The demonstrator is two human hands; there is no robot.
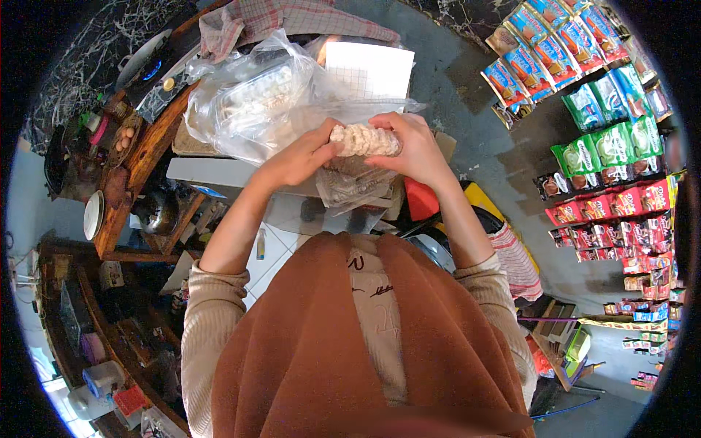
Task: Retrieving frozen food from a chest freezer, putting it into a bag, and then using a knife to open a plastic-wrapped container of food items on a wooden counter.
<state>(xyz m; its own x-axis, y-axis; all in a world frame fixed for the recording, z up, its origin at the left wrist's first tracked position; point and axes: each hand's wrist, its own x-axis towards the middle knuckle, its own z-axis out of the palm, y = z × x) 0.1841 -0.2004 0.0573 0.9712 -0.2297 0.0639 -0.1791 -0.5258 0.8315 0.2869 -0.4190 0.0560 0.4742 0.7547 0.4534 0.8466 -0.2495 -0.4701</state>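
Note:
A pale, lumpy block [365, 140] is held lengthwise between my two hands in front of me. My left hand [303, 155] has its fingers closed on the left end. The other end is gripped by my right hand [412, 146], thumb below and fingers above. Just under the block lies a crumpled clear plastic wrapper [354, 186]. A large clear plastic bag [219, 117] rests beyond my left hand, with whitish lumpy contents [257, 95] showing through. Behind my hands, a white sheet with a grid [369, 69] sits near the bag.
On the far left, a stove with a lit blue flame [152, 71] stands by a wooden counter edge [142, 171]. Eggs [125, 139] sit in a container there. A checked cloth [292, 20] lies at the back. Rows of colourful sachets [610, 150] hang on the right wall.

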